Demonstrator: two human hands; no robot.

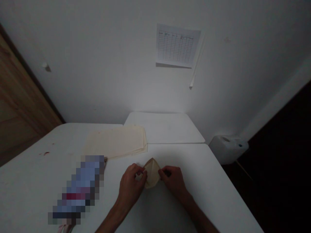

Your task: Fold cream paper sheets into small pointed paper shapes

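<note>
A small piece of folded cream paper (152,174) is held just above the white table, close to its front. My left hand (133,181) pinches its left edge between thumb and fingers. On the opposite side, my right hand (173,180) grips the right edge in the same way. The paper comes to a point at the top, and creases run down its face. Beyond my left hand lies a stack of flat cream sheets (119,140), with edges slightly out of line.
A blurred-out bluish object (80,187) lies on the white table (199,194) to the left. A printed sheet (177,47) hangs on the wall behind. A white plastic container (227,150) stands beyond the table's right edge. Wooden panelling (21,90) is at far left.
</note>
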